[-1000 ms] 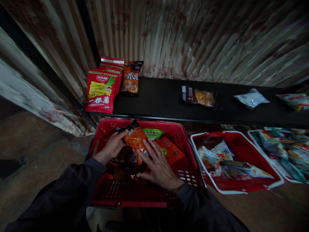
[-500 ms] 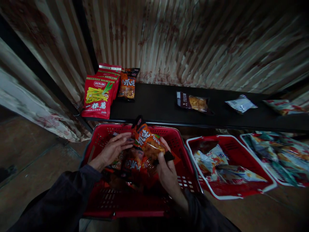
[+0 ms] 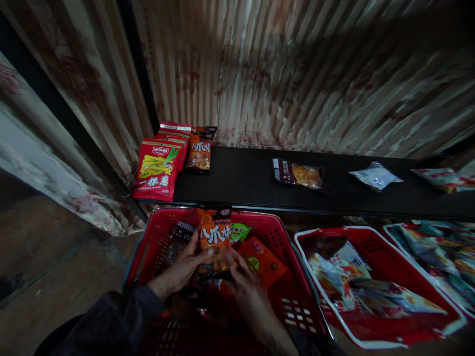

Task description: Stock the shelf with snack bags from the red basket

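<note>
An orange and black snack bag (image 3: pixel 215 235) with white lettering is upright over the near red basket, its front toward me. My left hand (image 3: pixel 181 267) is closed on its lower left side, thumb across the front. At its lower right edge, the fingers of my right hand (image 3: pixel 247 289) press against it. Under and around my hands, the red basket (image 3: pixel 280 240) holds a flat orange packet (image 3: pixel 265 262), a green packet (image 3: pixel 239 231) and a dark bag with a checked top (image 3: pixel 180 237). Deeper contents are dim and partly hidden by my hands.
Along the black shelf (image 3: pixel 241 180) stand red snack bags (image 3: pixel 158 170) and an orange bag (image 3: pixel 200 151) at the left. Farther right lie a brown bag (image 3: pixel 299 175), a white packet (image 3: pixel 376 176) and another bag (image 3: pixel 445 179). Two more baskets (image 3: pixel 393 247) (image 3: pixel 408 228) sit at the right.
The orange bag has turned from tilted to upright with its front facing me. My left hand has come onto it, and my right hand has shifted down its side. The view has tilted upward.
</note>
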Motion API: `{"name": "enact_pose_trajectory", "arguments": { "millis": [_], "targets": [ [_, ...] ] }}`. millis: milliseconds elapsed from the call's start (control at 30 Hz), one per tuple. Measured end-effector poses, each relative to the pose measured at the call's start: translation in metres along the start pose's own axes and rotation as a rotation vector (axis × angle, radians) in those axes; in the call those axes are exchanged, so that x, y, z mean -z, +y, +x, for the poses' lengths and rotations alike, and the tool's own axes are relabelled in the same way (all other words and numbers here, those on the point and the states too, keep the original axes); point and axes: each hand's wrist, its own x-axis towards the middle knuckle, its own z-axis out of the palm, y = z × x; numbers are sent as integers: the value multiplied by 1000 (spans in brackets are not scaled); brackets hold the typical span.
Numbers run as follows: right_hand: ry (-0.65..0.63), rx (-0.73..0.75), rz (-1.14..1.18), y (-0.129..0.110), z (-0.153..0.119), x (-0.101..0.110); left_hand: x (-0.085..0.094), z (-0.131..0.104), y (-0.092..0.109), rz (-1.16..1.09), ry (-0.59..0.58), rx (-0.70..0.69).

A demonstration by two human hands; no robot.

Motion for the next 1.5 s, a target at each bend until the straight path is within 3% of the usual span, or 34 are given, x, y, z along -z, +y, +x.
{"name": "enact_pose_trajectory", "arguments": {
  "millis": [267,433,600,900,1067,1267,1500],
  "targets": [
    [61,-26,-121,-1,3,6,-1,-1,-2,155,8,-83],
    [154,-27,-265,5,10,14,-4,-1,-6,217,-112,-117],
    [97,-34,-331,4,21,26,-2,2,-9,188,-254,-147],
    [200,54,-358,7,15,5,10,-3,0,201,-294,-187],
    [258,57,-289,11,18,-14,9,-6,5,269,-228,-184],
    [221,113,-261,-6,23,-37,10,0,9,283,-21,-231],
    [312,177,-429,-8,21,-34,7,-6,26,303,-35,-302]
  ]
}}
